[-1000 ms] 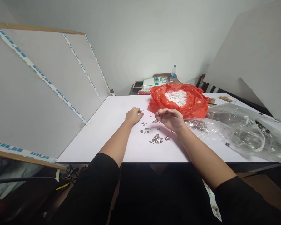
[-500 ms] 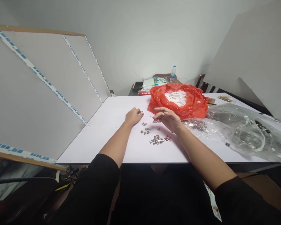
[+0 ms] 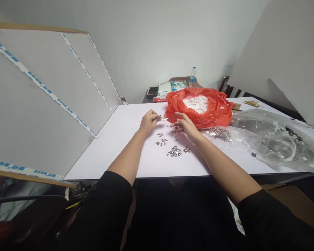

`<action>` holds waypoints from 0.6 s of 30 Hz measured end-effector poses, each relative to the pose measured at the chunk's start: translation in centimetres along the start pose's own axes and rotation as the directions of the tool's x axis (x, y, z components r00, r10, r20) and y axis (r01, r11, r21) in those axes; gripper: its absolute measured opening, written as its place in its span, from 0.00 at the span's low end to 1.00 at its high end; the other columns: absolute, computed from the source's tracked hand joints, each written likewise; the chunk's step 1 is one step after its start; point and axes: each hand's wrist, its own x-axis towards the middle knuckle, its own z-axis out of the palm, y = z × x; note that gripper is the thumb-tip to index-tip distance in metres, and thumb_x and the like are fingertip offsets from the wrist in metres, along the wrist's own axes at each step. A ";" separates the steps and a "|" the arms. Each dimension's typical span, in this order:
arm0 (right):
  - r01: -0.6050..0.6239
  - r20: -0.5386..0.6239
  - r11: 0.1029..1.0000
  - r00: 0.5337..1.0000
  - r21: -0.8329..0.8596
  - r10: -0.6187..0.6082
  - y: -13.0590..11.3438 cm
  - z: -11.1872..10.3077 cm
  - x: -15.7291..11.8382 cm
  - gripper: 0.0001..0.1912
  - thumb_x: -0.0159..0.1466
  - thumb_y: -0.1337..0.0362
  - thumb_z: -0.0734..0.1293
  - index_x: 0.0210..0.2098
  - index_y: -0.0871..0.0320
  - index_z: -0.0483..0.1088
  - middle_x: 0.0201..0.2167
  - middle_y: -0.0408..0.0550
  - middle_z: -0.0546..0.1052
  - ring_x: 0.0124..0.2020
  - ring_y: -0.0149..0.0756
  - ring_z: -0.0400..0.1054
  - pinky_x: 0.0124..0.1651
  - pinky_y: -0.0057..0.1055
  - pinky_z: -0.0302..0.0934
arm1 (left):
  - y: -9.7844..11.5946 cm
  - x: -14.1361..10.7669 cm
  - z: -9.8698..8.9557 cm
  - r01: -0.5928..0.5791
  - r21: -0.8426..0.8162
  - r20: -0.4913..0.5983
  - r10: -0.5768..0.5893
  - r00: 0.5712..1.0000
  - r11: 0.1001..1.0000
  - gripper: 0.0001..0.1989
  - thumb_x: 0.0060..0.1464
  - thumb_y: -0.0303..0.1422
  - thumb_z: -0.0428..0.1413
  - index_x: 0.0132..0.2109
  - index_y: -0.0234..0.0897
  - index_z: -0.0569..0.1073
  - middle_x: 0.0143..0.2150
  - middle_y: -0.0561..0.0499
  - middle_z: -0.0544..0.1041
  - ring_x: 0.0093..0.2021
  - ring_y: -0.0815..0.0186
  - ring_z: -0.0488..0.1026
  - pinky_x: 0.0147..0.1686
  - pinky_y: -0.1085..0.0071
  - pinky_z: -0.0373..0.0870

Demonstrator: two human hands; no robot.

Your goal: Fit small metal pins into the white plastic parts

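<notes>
My left hand point(image 3: 148, 122) is closed on a slim white strip point(image 3: 163, 119) that sticks out to the right of its fingers. A thin dark stick point(image 3: 157, 117) also shows at those fingertips; what kind of thing it is I cannot make out. To the right, my right hand point(image 3: 187, 129) hovers with its fingers apart, facing the strip without touching it. Small shiny metal pieces lie in a main pile point(image 3: 174, 151) nearer me, with smaller clusters point(image 3: 162, 142) to the left of it. Some pieces under the right hand are partly hidden.
Behind my right hand sits a red plastic bag point(image 3: 214, 120) holding white printed pieces point(image 3: 196, 104). Clear plastic bags point(image 3: 267, 136) with metal parts spread over the right side of the white table point(image 3: 107, 160). A panel point(image 3: 52, 76) borders the left. A water bottle point(image 3: 192, 77) stands behind.
My left hand has risen slightly and turned, so the white strip and dark stick now show more plainly. My right hand stays open near it, a little higher in view.
</notes>
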 end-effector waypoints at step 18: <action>0.042 -0.234 0.993 0.970 -0.109 -0.067 0.8 -0.4 0.8 0.20 0.63 0.63 0.64 0.52 0.66 0.69 0.48 0.56 0.74 0.38 0.30 0.70 0.40 0.28 0.68 | 4.9 -1.6 -0.6 0.086 -0.160 0.211 -0.051 0.976 0.983 0.08 0.58 0.33 0.59 0.42 0.33 0.77 0.43 0.46 0.74 0.36 0.70 0.69 0.39 0.70 0.70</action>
